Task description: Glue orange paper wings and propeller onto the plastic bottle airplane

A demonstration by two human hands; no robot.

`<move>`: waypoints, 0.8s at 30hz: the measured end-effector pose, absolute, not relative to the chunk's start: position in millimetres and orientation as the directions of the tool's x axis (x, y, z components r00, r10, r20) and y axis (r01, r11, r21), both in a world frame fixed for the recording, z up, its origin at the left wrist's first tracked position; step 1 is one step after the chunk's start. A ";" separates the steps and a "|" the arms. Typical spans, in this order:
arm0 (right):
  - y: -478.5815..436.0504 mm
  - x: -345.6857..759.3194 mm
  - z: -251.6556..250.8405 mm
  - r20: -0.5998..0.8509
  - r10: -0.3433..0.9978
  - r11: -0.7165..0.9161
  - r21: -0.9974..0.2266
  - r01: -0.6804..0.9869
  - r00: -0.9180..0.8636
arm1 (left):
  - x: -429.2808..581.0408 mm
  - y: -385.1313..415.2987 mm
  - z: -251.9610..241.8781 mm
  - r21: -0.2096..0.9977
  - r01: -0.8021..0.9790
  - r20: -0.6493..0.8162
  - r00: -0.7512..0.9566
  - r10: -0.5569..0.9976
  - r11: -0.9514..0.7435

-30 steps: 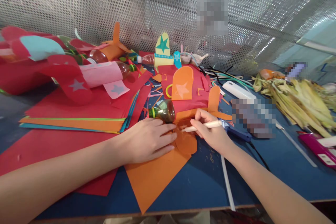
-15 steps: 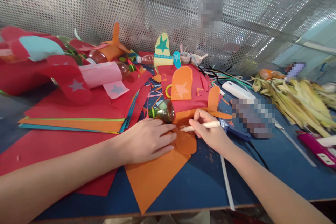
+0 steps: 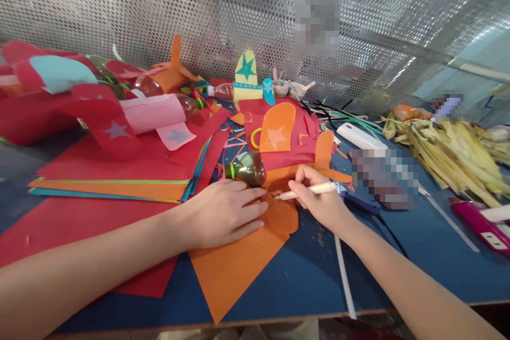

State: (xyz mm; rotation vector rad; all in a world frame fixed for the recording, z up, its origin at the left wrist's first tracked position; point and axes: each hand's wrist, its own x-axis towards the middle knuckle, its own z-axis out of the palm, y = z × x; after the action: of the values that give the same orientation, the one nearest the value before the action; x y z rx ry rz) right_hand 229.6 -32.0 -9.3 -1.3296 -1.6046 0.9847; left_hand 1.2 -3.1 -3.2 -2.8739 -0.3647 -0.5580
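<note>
Left hand [image 3: 229, 212] is being laid flat; right hand [image 3: 319, 194] is being kept closed on a white pen [image 3: 287, 195].

Hardly anything is being changed since a second ago: the pen tip is being held over the same spot of the orange paper [image 3: 282, 217], so one small area is apparently being worked. That paper is being kept at the end of the green bottle [image 3: 251, 168], above a loose orange sheet [image 3: 233, 281] on the counter [image 3: 314, 281]. Both hands are being held apart, the left with fingers extended and closed round nothing; whether the tip is being pressed onto the paper cannot be told.
</note>
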 end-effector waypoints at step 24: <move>-31.7 230.2 -10.1 0.103 0.989 0.130 -0.940 0.315 -0.102 | 1.0 -2.6 -4.7 -0.139 0.278 0.391 0.897 0.206 -0.950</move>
State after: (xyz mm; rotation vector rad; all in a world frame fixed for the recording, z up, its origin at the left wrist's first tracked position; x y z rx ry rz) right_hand 230.2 -31.7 -10.1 -1.3106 -1.5647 1.0077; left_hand 1.0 -2.6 -4.7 -2.8717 -0.3698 -0.5610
